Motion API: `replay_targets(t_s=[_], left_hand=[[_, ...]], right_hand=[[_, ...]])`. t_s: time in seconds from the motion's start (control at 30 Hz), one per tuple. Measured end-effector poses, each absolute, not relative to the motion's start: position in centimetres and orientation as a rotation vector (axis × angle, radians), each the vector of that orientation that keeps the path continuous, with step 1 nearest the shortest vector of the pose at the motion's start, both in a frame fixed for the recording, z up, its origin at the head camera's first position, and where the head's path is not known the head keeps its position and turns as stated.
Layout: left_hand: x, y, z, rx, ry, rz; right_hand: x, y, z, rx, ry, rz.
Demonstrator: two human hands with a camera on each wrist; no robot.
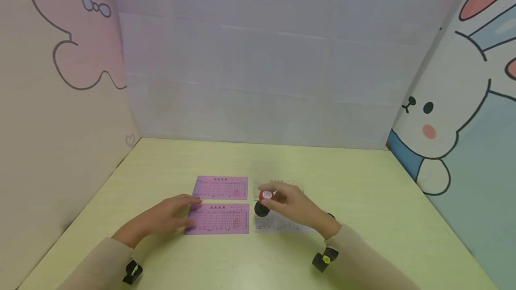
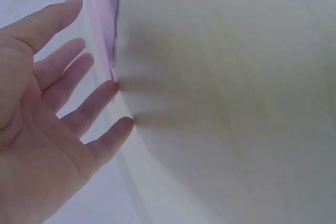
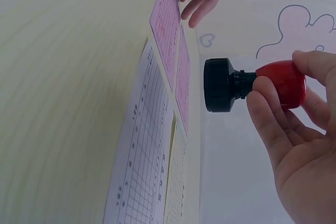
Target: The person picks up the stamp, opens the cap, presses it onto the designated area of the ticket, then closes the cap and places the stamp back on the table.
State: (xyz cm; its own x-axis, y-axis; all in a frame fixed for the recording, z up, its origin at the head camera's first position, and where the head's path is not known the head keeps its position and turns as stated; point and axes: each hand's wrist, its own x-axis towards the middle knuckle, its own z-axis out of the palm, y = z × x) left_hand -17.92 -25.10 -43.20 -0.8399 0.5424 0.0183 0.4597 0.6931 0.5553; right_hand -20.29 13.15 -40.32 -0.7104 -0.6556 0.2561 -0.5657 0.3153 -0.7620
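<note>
A stamp with a red handle point(image 3: 286, 80) and a round black base point(image 3: 218, 85) is gripped by my right hand point(image 1: 296, 202). In the right wrist view the stamp is apart from the paper. Below it lie two white printed forms, the near one point(image 1: 278, 223) and the far one point(image 1: 296, 185), partly covered by the hand. To their left lie two pink forms, the near one point(image 1: 219, 219) and the far one point(image 1: 221, 188), each with red marks at its right side. My left hand point(image 1: 169, 216), fingers spread, rests at the pink forms' left edge and holds nothing.
The pale yellow-green table point(image 1: 363, 191) bears the forms near its middle. A white back wall point(image 1: 258, 66) and two side walls with cartoon animals enclose it. A black wrist camera point(image 1: 322, 261) hangs at the right wrist and another point(image 1: 133, 272) at the left.
</note>
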Motion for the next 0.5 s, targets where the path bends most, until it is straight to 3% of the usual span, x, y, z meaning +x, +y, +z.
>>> replay_targets(t_s=[0.5], left_hand=[[-18.8,-20.8,-43.0,0.913,2.795,0.850]], right_hand=[[-19.8,16.5,-40.4,-1.050,2.548,-1.380]])
